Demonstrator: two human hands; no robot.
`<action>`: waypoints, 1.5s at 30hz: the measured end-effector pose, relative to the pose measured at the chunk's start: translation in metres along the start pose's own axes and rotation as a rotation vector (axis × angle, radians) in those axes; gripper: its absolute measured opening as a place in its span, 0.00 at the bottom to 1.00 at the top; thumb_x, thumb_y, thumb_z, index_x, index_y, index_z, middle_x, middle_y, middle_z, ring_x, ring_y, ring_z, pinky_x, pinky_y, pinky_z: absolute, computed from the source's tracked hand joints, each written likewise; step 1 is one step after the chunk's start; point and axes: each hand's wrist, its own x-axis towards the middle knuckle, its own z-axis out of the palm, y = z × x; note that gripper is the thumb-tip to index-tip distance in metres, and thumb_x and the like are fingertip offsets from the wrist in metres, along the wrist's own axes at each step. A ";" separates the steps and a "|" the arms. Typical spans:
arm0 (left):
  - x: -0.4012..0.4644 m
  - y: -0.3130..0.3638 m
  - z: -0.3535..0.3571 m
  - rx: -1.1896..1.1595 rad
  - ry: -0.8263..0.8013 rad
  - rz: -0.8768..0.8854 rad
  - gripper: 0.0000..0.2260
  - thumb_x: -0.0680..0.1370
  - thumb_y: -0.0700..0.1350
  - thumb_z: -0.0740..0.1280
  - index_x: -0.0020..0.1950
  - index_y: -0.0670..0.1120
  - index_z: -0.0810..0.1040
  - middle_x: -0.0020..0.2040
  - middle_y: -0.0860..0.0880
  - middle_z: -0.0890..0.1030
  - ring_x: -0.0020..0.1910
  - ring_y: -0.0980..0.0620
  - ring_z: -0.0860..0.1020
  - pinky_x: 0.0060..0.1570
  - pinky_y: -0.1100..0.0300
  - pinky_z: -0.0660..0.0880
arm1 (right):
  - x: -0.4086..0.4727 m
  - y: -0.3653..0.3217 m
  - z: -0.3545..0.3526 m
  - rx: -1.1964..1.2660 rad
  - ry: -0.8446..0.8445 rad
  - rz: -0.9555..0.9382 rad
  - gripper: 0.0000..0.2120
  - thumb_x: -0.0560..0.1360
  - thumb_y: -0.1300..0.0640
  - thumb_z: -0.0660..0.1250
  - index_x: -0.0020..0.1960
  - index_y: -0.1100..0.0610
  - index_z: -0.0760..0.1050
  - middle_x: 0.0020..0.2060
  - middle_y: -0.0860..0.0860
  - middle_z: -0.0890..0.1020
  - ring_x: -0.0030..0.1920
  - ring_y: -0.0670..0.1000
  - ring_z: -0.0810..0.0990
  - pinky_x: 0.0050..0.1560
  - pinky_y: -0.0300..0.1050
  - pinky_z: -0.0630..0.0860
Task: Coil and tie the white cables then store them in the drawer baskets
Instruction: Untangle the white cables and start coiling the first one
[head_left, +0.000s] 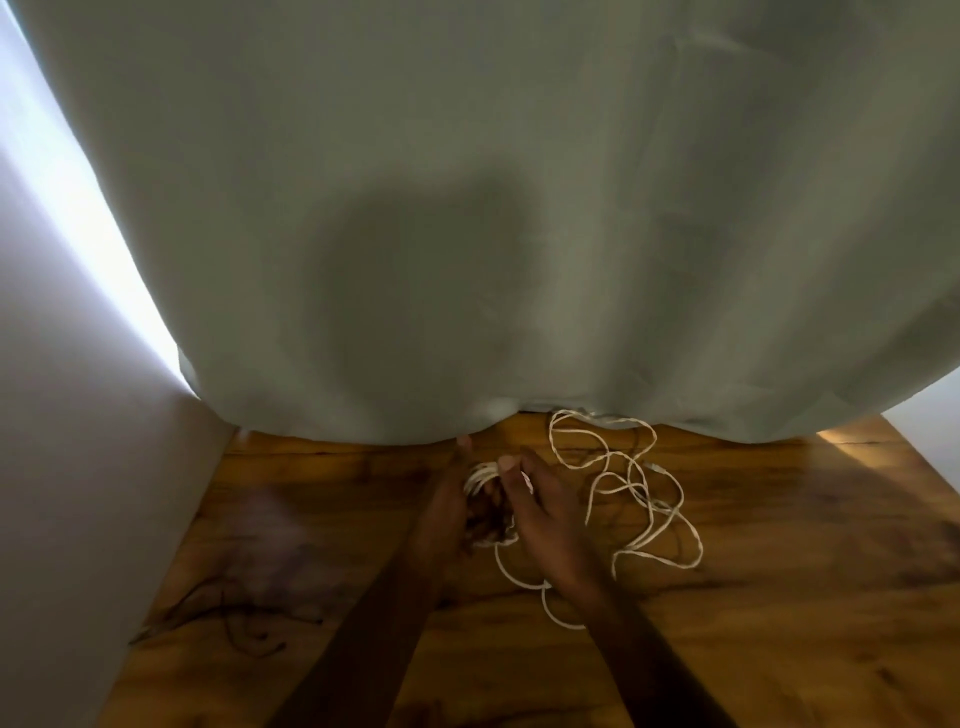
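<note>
White cable (631, 499): part coiled between your 2 hands, the rest loose on the wooden table (779, 597) to the right. Left hand (447, 512) grips the coil; right hand (540, 512) pinches a strand. Risk: loose loops snag, or the coil springs open.

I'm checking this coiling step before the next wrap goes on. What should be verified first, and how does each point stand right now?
1. Coil held by the left hand: ok.
2. Right hand on the white cable: ok, thumb and fingers at the coil.
3. Loose cable free of knots: not ok, loops cross on the wooden table.
4. Far cable end clear of the curtain: cannot tell.
5. Tie ready: cannot tell.
6. Drawer baskets within reach: cannot tell, none in view.
</note>
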 end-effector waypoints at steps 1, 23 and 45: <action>0.000 -0.002 -0.002 0.040 0.038 0.015 0.32 0.73 0.70 0.56 0.38 0.40 0.75 0.27 0.42 0.74 0.23 0.48 0.73 0.27 0.63 0.70 | -0.003 -0.001 0.009 0.040 0.088 0.015 0.15 0.81 0.42 0.59 0.41 0.47 0.76 0.34 0.43 0.80 0.37 0.42 0.79 0.39 0.39 0.73; -0.018 -0.027 -0.053 -0.075 0.348 0.019 0.23 0.72 0.64 0.66 0.36 0.44 0.85 0.38 0.41 0.82 0.36 0.45 0.80 0.40 0.54 0.75 | 0.008 0.008 0.051 0.125 -0.294 0.446 0.19 0.80 0.38 0.61 0.50 0.50 0.83 0.47 0.51 0.87 0.52 0.52 0.85 0.62 0.57 0.78; -0.040 -0.038 -0.071 -0.256 -0.158 0.033 0.20 0.78 0.59 0.64 0.41 0.43 0.81 0.25 0.51 0.66 0.23 0.57 0.65 0.30 0.61 0.67 | -0.012 -0.014 0.081 0.116 0.167 0.423 0.27 0.82 0.42 0.56 0.38 0.62 0.75 0.38 0.65 0.78 0.43 0.69 0.80 0.43 0.56 0.77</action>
